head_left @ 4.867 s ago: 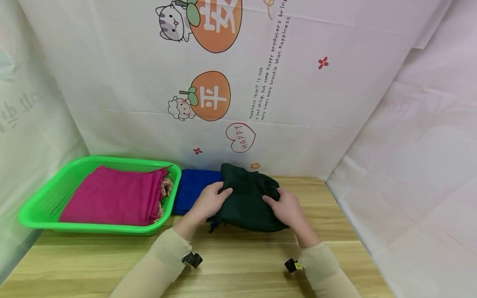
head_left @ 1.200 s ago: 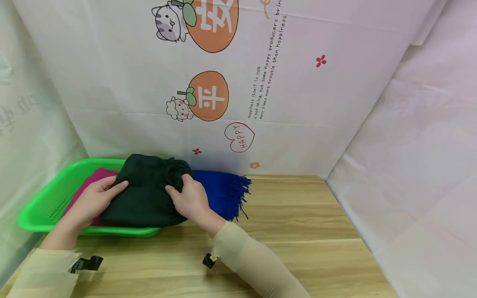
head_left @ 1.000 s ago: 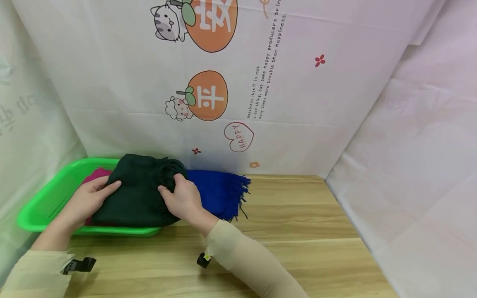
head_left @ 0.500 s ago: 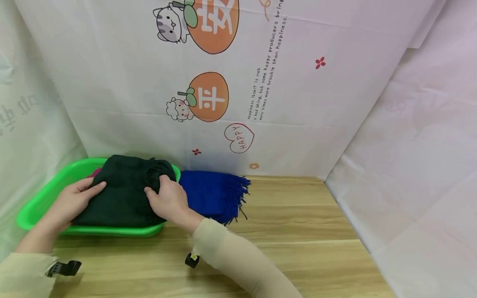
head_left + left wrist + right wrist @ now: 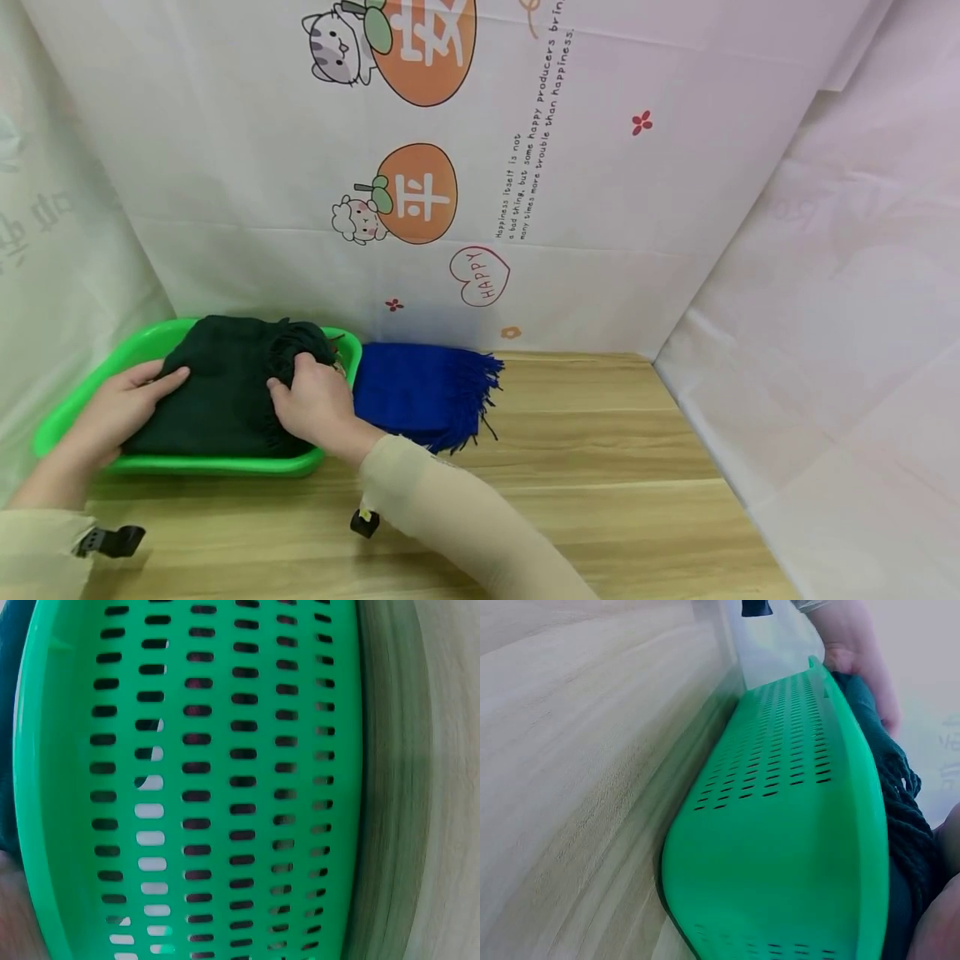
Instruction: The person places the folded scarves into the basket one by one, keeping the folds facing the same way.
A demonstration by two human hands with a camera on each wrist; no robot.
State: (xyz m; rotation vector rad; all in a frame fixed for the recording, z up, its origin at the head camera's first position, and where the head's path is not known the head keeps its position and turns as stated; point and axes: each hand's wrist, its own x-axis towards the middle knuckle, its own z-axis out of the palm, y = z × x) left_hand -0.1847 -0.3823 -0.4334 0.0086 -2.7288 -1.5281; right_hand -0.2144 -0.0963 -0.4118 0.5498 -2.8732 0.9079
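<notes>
Both hands hold a folded dark green scarf (image 5: 217, 392) by its two ends, in the head view, over the green plastic basket (image 5: 217, 467). My left hand (image 5: 120, 408) grips its left edge, thumb on top. At the right end, the fingers of my right hand (image 5: 315, 404) pinch the bunched fringe. The magenta scarf seen earlier in the basket is covered, with a bit of tan fringe (image 5: 339, 358) showing at the right rim. In the right wrist view, the green scarf (image 5: 904, 802) lies along the basket's rim (image 5: 874, 825).
A folded blue scarf (image 5: 420, 392) with fringe at its right end lies on the wooden table (image 5: 600, 500), right beside the basket. A printed white sheet (image 5: 585, 275) hangs behind the table, and white sheeting (image 5: 825, 333) stands at the right.
Both hands have carried the green scarf left from above the blue scarf to over the basket, covering the magenta one. Over the last second it has moved further left, uncovering the basket's right rim.
</notes>
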